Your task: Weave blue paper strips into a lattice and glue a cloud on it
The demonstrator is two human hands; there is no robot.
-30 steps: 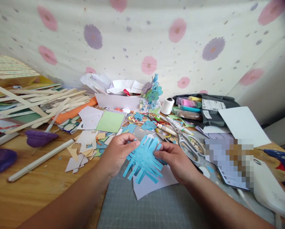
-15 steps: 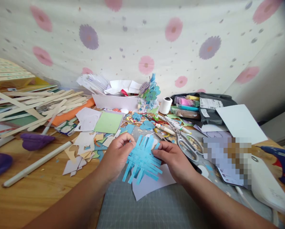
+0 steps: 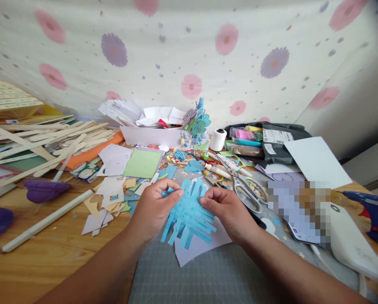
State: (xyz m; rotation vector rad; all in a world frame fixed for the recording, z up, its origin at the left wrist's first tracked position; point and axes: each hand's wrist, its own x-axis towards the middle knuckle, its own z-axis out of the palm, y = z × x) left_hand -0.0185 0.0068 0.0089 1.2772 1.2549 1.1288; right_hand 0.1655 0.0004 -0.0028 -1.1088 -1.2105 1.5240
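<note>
Between my hands is a piece of woven blue paper strips (image 3: 189, 215), with loose strip ends sticking out on its sides. My left hand (image 3: 157, 207) pinches its upper left part between thumb and fingers. On the right edge, my right hand (image 3: 223, 209) grips it with thumb and forefinger. The weave is held up and tilted above a pale lilac sheet of paper (image 3: 191, 253), which lies on the grey cutting mat (image 3: 163, 274). Scissors (image 3: 244, 190) with grey handles lie just beyond my right hand.
Paper scraps (image 3: 112, 190) and a green paper square (image 3: 141, 164) lie left of the mat. Wooden craft sticks (image 3: 49, 139) are heaped at the far left, near a white stick (image 3: 49, 221). To the right are a phone (image 3: 303, 219), a white device (image 3: 350, 240) and a blue glue gun (image 3: 372, 211).
My left thumb and fingers have shifted a little to the right over the weave. My right hand sits slightly lower on its edge. The whole view has swung slightly.
</note>
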